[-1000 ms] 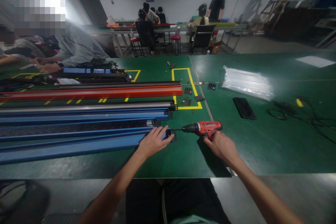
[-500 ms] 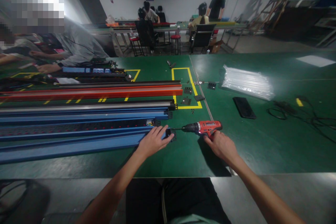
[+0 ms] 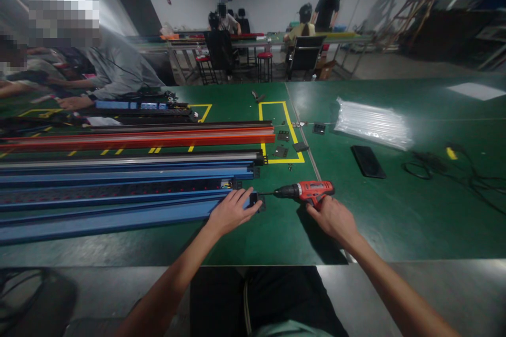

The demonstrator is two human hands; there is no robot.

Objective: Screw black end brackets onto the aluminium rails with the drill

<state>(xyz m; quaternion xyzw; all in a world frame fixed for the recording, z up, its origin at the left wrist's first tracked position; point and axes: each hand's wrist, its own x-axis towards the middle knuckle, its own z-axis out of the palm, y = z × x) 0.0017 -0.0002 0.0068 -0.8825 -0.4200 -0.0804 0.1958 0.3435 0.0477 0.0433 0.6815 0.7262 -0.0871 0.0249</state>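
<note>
My left hand (image 3: 232, 209) grips the right end of the nearest blue metal profile (image 3: 158, 216), fingers over its top and thumb by the end. A small black end cap (image 3: 262, 202) shows just past the fingertips. In my right hand (image 3: 336, 218) is a red and black cordless drill (image 3: 315, 189), held by its handle and lying level. Its long thin bit (image 3: 266, 193) points left and reaches the end cap. Whether the bit sits in a screw is too small to tell.
Behind lie more blue profiles (image 3: 205, 172) and an orange profile (image 3: 221, 139). Small black caps (image 3: 281, 151) are scattered near yellow tape. Farther right are a black phone-like slab (image 3: 367, 161), wrapped clear tubes (image 3: 371, 124) and cables (image 3: 430, 163). A co-worker's hand (image 3: 75, 102) is at far left.
</note>
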